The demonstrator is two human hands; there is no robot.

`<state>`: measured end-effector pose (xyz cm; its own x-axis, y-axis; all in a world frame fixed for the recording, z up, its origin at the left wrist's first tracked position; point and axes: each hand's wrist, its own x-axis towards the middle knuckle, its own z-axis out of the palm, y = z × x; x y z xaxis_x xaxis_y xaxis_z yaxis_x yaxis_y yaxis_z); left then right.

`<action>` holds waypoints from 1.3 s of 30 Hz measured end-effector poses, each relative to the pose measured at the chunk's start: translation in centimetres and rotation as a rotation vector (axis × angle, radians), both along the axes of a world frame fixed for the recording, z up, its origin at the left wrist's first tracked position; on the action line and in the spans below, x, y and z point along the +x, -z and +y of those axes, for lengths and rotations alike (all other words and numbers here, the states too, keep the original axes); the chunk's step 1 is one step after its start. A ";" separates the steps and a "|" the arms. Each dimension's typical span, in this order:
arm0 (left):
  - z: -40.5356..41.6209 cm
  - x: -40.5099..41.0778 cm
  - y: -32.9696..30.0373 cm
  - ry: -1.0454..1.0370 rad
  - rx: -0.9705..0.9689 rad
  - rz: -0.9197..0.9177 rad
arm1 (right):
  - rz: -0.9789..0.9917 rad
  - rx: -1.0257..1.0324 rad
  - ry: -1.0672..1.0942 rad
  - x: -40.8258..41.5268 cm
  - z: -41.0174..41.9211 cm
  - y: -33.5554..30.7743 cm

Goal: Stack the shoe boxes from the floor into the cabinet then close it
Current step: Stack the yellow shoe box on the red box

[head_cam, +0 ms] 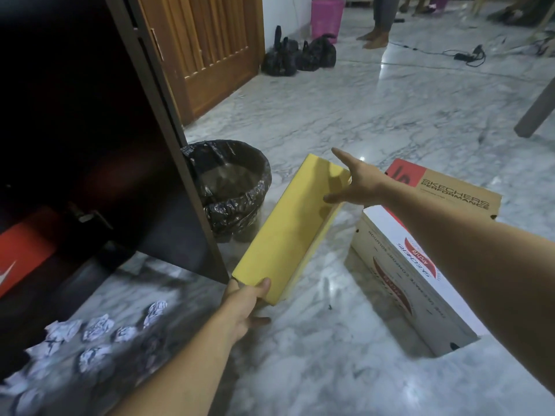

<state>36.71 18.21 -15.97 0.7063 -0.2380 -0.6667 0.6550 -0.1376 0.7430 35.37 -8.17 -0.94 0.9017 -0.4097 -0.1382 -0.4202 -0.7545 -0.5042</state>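
Observation:
A yellow shoe box (288,232) is tilted above the marble floor just right of the open dark cabinet door (168,187). My left hand (246,307) grips its near corner. My right hand (354,183) rests against its far end with fingers spread. To the right, a white and red Skechers box (402,283) stands on the floor, and a brown Skechers Performance box (450,190) lies behind it. Inside the dark cabinet (75,115), a red box (21,259) sits at the lower left.
A bin with a black liner (231,187) stands behind the cabinet door. Several crumpled paper balls (96,328) lie on the floor at the lower left. Black bags (297,55), a pink basket (326,16) and a person's feet (374,37) are far back.

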 end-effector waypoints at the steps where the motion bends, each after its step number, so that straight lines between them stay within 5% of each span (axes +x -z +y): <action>1: 0.3 -0.1 -0.1 0.006 -0.010 -0.003 | 0.044 -0.034 -0.017 0.1 0.1 -0.5; 8: 0.7 -0.9 -1.9 -0.006 -0.076 -0.001 | 0.226 -0.166 -0.060 -1.2 1.4 -3.1; 16: 3.0 -4.2 -6.1 0.017 -0.123 -0.111 | 0.185 -0.139 0.050 -7.3 3.1 -7.8; 24: 7.4 -7.6 -13.5 -0.174 -0.295 0.003 | -0.143 0.220 0.318 -14.9 7.5 -11.6; 29: 10.5 -9.7 -17.4 -0.322 -0.216 -0.238 | -0.265 0.321 0.362 -18.6 11.3 -13.9; 39: 20.8 -12.6 -25.8 -0.393 -0.255 -0.416 | -0.402 0.462 0.220 -22.6 20.3 -20.7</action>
